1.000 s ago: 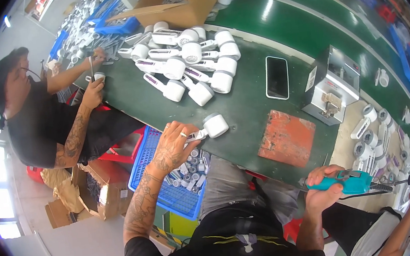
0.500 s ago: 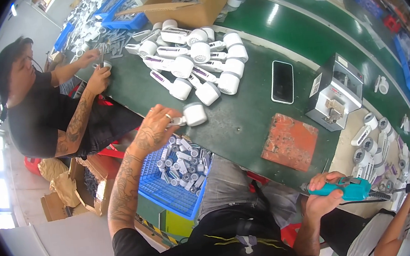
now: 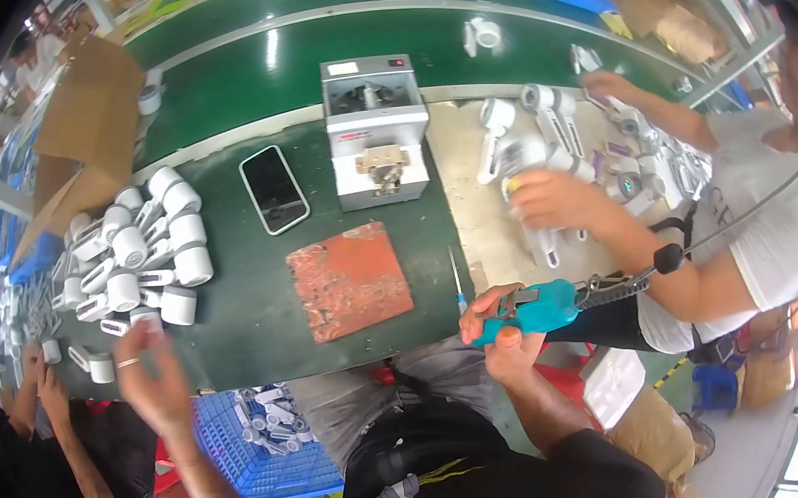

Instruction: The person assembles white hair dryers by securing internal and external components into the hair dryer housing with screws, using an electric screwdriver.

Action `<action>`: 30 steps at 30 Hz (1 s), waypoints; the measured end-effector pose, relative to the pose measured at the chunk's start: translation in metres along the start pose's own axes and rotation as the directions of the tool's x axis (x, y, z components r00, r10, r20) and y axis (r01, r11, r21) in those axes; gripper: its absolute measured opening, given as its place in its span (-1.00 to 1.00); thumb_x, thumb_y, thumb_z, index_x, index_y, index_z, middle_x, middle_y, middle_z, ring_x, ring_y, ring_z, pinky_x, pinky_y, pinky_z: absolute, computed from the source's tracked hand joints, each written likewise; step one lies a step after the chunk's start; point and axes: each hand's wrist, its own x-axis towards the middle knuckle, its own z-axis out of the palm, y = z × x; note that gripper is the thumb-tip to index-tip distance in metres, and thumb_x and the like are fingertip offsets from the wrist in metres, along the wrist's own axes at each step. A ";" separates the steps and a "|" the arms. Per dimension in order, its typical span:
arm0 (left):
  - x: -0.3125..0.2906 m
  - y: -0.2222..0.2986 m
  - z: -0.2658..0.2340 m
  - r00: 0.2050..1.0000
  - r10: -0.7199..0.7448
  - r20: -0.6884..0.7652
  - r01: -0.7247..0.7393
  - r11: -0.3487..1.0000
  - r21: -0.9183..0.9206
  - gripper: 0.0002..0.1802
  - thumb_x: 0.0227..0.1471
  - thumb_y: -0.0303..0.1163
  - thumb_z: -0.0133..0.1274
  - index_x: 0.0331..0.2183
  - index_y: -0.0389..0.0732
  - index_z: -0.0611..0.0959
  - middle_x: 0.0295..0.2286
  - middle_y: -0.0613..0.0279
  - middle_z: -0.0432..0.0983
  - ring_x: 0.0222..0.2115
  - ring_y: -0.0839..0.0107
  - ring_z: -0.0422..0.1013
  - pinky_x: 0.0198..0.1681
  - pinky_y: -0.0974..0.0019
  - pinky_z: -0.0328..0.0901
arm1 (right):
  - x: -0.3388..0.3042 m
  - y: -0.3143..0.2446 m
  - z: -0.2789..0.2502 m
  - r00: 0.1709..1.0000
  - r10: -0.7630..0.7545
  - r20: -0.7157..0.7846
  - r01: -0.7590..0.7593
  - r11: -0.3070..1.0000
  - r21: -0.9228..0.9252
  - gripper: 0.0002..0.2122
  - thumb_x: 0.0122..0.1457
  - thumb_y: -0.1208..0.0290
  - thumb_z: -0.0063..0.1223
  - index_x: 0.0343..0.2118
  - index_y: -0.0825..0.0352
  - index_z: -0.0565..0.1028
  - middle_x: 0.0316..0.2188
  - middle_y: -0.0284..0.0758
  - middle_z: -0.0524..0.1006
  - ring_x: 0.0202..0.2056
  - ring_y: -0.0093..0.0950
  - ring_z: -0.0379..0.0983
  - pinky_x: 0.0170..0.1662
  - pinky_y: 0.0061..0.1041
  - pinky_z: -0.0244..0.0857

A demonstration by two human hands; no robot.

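My right hand is closed around a teal electric screwdriver at the table's front edge. A coiled dark cord runs from its rear end to the right. On the left, my left hand is smeared by motion, a ring on one finger. Its fingertips reach the near edge of a pile of white handheld devices with round heads and slotted handles. One white head appears right at the fingertips; whether I grip it is unclear. Another white device lies left of my hand.
A reddish worn square pad, a phone and a grey bench machine occupy the table. A thin screwdriver lies beside the pad. Below left stands a blue basket of grey-white parts. Co-workers' hands work on both sides.
The view has swung to the right. My left hand held a white device by its handle over the table; now it is blurred at the pile's near edge. My right hand keeps the electric screwdriver.
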 end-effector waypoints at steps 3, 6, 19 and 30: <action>-0.025 0.128 0.090 0.851 0.324 0.414 -0.152 0.906 -0.396 -0.70 -0.01 -0.38 0.28 -0.20 -0.26 0.63 -0.32 0.03 0.58 -0.28 0.12 0.50 -0.16 0.21 0.40 | -0.006 -0.010 -0.016 0.999 -0.005 -0.034 0.004 0.999 -0.037 -0.38 0.09 -0.10 0.27 -0.18 0.48 0.40 -0.50 -0.30 0.47 -0.48 -0.48 0.44 -0.40 -0.49 0.34; -0.041 0.184 0.181 0.726 0.543 0.423 -0.291 0.799 -0.526 -0.69 0.03 -0.31 0.23 -0.22 -0.27 0.57 -0.39 0.05 0.55 -0.34 0.10 0.50 -0.27 0.11 0.41 | -0.013 -0.021 -0.026 0.998 0.021 -0.056 -0.023 0.999 -0.036 -0.37 0.06 -0.10 0.29 -0.17 0.49 0.40 -0.51 -0.31 0.46 -0.47 -0.49 0.44 -0.40 -0.50 0.34; -0.091 0.258 0.280 0.453 0.651 0.609 -0.376 0.759 -0.532 -0.56 0.16 -0.06 0.05 -0.09 -0.21 0.60 -0.33 -0.04 0.57 -0.29 0.06 0.54 -0.28 0.06 0.44 | -0.025 -0.041 -0.058 0.997 0.039 -0.068 -0.044 0.996 -0.082 -0.35 0.03 -0.06 0.35 -0.10 0.49 0.42 -0.51 -0.32 0.49 -0.46 -0.54 0.44 -0.40 -0.56 0.32; -0.067 0.233 0.244 0.667 0.591 0.454 -0.490 0.806 -0.330 -0.59 0.09 -0.23 0.17 -0.05 -0.20 0.55 -0.31 -0.01 0.49 -0.27 0.02 0.50 -0.26 0.05 0.42 | -0.018 -0.037 -0.052 0.998 0.038 -0.055 -0.041 0.997 -0.065 -0.36 0.01 -0.05 0.37 -0.12 0.48 0.44 -0.51 -0.33 0.50 -0.45 -0.54 0.45 -0.40 -0.58 0.30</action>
